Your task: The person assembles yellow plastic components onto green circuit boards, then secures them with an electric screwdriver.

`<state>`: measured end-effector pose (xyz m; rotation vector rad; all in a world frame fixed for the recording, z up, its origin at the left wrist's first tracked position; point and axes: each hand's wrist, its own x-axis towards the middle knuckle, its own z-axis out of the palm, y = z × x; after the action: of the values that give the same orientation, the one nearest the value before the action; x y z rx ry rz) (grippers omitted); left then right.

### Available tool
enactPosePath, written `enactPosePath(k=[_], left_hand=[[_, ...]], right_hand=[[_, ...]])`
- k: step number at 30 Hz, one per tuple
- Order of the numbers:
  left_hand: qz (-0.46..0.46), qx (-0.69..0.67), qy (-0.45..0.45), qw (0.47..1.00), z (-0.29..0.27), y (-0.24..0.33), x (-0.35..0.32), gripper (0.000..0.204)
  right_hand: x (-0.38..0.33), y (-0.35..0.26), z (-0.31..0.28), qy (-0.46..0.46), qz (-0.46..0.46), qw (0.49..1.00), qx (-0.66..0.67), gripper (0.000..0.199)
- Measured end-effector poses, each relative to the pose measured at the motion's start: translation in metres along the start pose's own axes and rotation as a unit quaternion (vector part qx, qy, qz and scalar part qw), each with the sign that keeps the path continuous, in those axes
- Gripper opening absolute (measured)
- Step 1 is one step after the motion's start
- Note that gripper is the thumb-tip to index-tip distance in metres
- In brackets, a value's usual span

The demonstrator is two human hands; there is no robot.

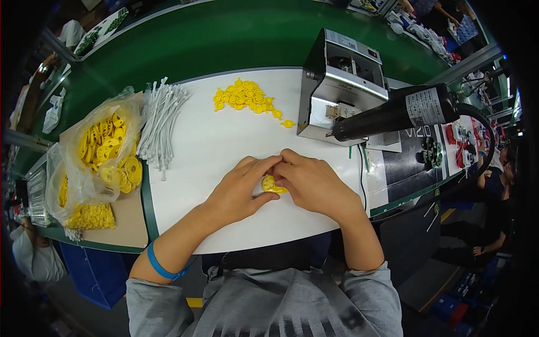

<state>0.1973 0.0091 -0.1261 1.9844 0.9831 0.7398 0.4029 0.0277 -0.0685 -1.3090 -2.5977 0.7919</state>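
Both my hands meet over the white sheet, around a yellow round plastic part (274, 186). My left hand (240, 190) curls round its left side, the thumb along its near edge. From the other side my right hand (310, 182) presses fingers onto the top of it. Part of the piece is hidden under the fingers. Beyond the hands lies a loose pile of small yellow plastic pieces (241, 94), trailing off to the right. A bundle of white cable ties (160, 126) rests to the left of them.
At the left, an open plastic bag (101, 140) holds yellow discs, with a bag of small yellow pieces (92, 217) nearer. To the right stand a metal-and-black machine (342, 90) and a black cylindrical tool (393, 117) with a cable. People sit at the far right.
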Motion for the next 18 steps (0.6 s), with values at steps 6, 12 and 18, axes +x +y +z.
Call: enactPosePath(k=[6,12,18], left_hand=[[-0.025,-0.002,-0.007,1.000,0.000,-0.003,-0.002,0.081],[-0.024,-0.035,0.014,0.999,0.009,0.008,0.007,0.072],[0.115,0.042,0.009,0.992,0.032,0.026,0.034,0.039]], right_hand=[[0.005,-0.004,0.005,-0.021,0.025,0.998,-0.054,0.012],[-0.015,0.008,0.004,0.005,0.048,0.999,-0.020,0.027],[-0.102,0.009,-0.042,0.077,0.049,0.988,0.128,0.036]])
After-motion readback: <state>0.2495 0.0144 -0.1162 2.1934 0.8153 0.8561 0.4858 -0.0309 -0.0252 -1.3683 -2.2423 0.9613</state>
